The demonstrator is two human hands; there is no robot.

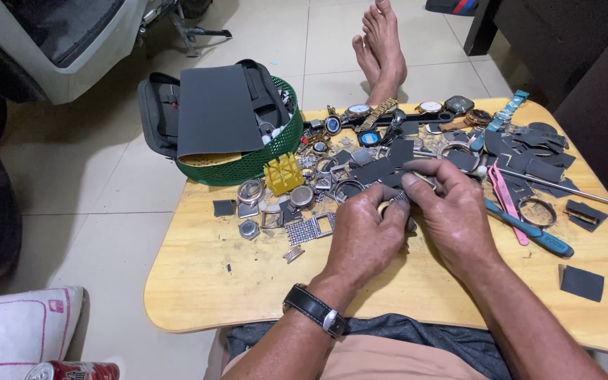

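Both hands (409, 218) pinch watch part (397, 199) over table (205, 281).

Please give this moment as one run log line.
left hand: holds watch part | right hand: works on it | table: cluttered

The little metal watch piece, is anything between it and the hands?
Nothing visible: both the left hand and the right hand already pinch the small metal watch piece directly. Loose watch parts lie around, not between.
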